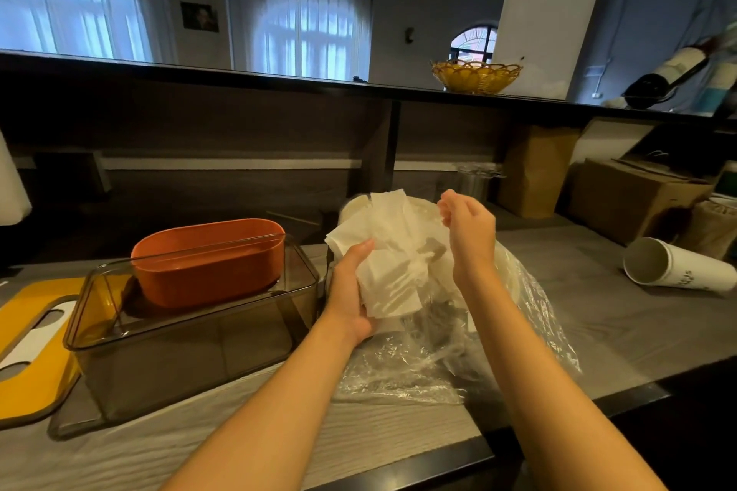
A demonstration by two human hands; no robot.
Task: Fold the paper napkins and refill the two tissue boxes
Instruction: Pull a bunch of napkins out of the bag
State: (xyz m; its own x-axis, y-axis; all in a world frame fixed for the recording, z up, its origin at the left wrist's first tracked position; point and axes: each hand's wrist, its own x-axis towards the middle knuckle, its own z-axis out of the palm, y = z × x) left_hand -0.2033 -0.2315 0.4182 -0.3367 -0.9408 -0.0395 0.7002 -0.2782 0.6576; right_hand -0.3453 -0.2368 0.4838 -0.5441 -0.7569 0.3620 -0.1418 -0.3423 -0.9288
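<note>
Two tissue boxes sit at the left of the desk [399,434], stacked so that both open tops face up: the orange box [207,263] rests inside or on the larger smoky transparent box [191,335], and both look empty, which would suit a refill. Further left lies a yellow lid [28,335] with a white slotted opening, set aside flat on the desk, presumably so it stays out of the way until a box is filled (whether it belongs to the clear box or the orange one I cannot tell).

Just right of the boxes, the left hand [351,291] is closed around a bundle of white paper napkins [391,259], palm under the lower edge and thumb pressed on the near face. The bundle is lifted clear of the desk and stands roughly upright, its sheets fanned and uneven at the top, so it likely needs squaring or folding before it fits a box. Holding it close beside the boxes keeps the transfer short.

The right hand [468,227] is up beside the napkins' right edge, fingers loosely curled and grasping nothing that I can see; it may be about to pinch a sheet or steady the stack.

Beneath both forearms lies the crumpled clear plastic wrapper [458,363], spread open on the desk. At the far right a white paper cup [670,265] lies on its side.
</note>
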